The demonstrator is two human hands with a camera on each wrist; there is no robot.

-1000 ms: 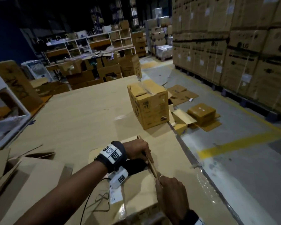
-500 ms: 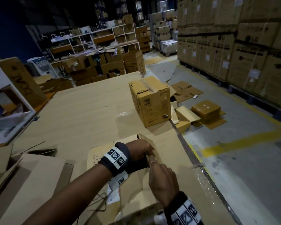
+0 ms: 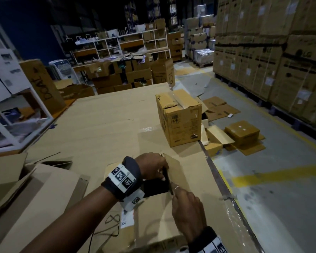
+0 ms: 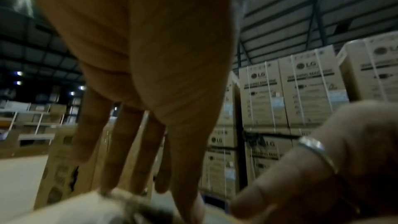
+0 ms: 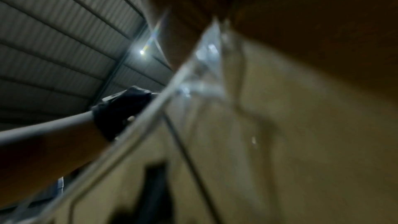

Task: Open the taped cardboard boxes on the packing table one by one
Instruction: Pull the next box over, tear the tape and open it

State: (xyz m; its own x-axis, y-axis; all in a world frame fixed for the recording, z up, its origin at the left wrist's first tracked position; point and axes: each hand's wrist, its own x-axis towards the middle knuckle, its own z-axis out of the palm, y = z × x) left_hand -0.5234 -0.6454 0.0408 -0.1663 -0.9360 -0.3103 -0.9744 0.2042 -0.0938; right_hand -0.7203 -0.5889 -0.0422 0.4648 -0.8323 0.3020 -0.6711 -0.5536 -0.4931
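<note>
The near cardboard box [image 3: 153, 216], with a white C4 label [image 3: 127, 219], lies at the table's front. Its right flap [image 3: 174, 168] stands raised beside a dark opening [image 3: 154, 189]. My left hand [image 3: 161, 172] holds the flap's top edge, fingers reaching down inside it. My right hand [image 3: 174, 192], wearing a ring, pinches the flap's near end. In the left wrist view my left hand [image 4: 150, 193] hangs with long fingers, and the ringed finger [image 4: 312, 176] is at the right. The right wrist view is blurred, showing cardboard and clear tape [image 5: 204, 67]. A second taped box [image 3: 182, 121] stands farther back.
The table [image 3: 108, 125] ends at a metal edge [image 3: 219, 181] just right of my hands. Flattened cartons [image 3: 35, 189] lie at my left. Loose boxes [image 3: 242, 132] sit on the floor at the right, with tall stacked cartons [image 3: 281, 61] beyond.
The flap has swung up and the dark opening now shows. My right hand slid forward along the flap's edge toward my left hand.
</note>
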